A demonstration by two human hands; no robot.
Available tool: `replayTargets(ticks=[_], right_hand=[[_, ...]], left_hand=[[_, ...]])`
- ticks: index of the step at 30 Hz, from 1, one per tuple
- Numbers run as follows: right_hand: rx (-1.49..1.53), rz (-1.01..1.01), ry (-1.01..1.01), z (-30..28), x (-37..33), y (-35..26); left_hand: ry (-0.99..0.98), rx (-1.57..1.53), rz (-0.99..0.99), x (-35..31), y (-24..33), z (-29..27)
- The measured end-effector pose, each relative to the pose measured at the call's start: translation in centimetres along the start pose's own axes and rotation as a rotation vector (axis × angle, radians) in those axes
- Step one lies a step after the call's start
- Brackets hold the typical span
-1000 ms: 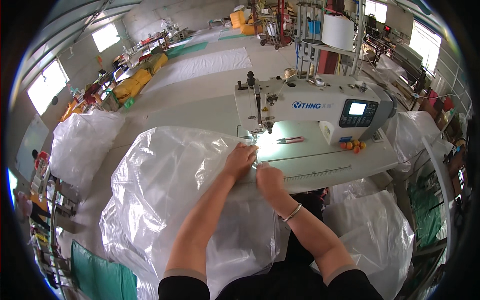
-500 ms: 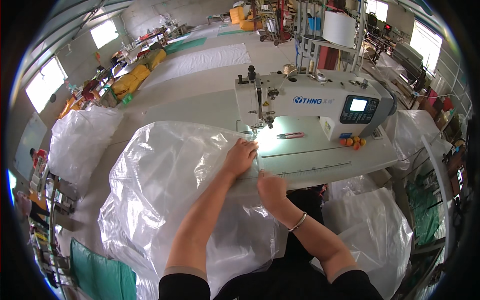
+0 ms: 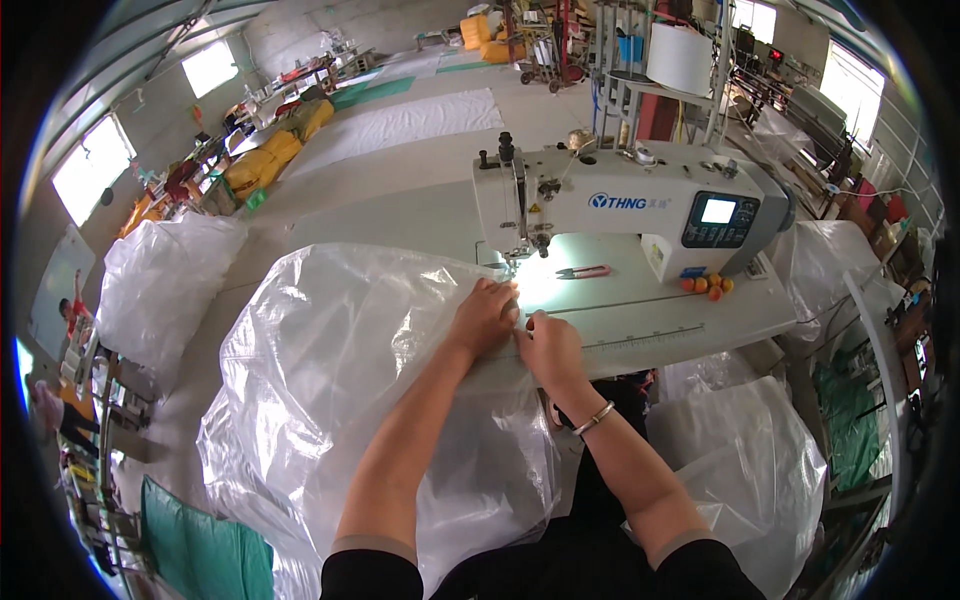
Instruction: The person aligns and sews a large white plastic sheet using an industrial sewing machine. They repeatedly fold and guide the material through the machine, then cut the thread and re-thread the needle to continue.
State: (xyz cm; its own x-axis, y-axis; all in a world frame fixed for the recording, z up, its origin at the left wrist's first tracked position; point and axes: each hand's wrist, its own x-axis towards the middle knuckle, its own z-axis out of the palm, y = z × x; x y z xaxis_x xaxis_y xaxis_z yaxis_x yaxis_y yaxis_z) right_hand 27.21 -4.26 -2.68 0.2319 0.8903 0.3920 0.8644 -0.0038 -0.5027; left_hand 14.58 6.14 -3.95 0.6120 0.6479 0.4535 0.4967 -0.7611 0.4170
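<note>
A big, crinkled sheet of clear plastic point(image 3: 310, 370) drapes over the left of the sewing table point(image 3: 640, 310) and down across my lap. Its right edge lies just in front of the needle of a white sewing machine point(image 3: 600, 195), under a bright lamp. My left hand point(image 3: 487, 318) grips this edge close to the presser foot, fingers bunched on it. Right beside it, a little nearer to me, my right hand point(image 3: 552, 350) is closed in a pinch on the same edge. What lies between its fingertips is mostly hidden. Pink-handled thread snips point(image 3: 585, 271) lie right of the needle.
Several small orange-yellow fruits point(image 3: 713, 287) sit by the machine's base. A white thread cone point(image 3: 680, 57) stands on a rack behind. More plastic sheeting hangs at my right point(image 3: 740, 460) and in a heap at the left point(image 3: 165, 290). A person in red point(image 3: 72, 308) is far left.
My right hand has moved up and slightly right, closer to the left hand, and its blur is gone. The left hand stays about where it was. The far-left person's arm is now raised.
</note>
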Motion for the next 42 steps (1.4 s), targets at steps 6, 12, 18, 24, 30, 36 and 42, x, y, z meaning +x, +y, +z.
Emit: replayTargets(ticks=[6, 12, 18, 24, 30, 36, 42], right_hand=[[-0.175, -0.100, -0.067, 0.9, -0.1, -1.4], [-0.206, -0.117, -0.167, 1.6, -1.8, -0.7], [0.064, -0.033, -0.109, -1.8, -4.8, -1.3], [-0.059, -0.091, -0.193, -1.1, -4.6, -1.0], [-0.081, -0.084, -0.204, -0.5, -3.2, -0.9], [-0.147, -0.178, -0.262, -0.3, -0.4, -1.1], [-0.155, -0.098, -0.196, 2.4, 2.5, 1.4]], left_hand=[[-0.021, -0.002, -0.007, 0.1, 0.0, -0.3], [-0.099, -0.031, 0.016, 0.5, 0.5, -0.9], [-0.067, 0.055, 0.111, -0.2, -0.1, 0.1], [-0.063, 0.051, 0.141, 0.2, 0.1, -0.3], [-0.039, -0.001, 0.081, 1.2, -0.1, -0.1], [-0.019, -0.243, -0.064, -0.9, -3.6, 2.0], [-0.469, 0.455, -0.049, -15.4, 9.9, -3.4]])
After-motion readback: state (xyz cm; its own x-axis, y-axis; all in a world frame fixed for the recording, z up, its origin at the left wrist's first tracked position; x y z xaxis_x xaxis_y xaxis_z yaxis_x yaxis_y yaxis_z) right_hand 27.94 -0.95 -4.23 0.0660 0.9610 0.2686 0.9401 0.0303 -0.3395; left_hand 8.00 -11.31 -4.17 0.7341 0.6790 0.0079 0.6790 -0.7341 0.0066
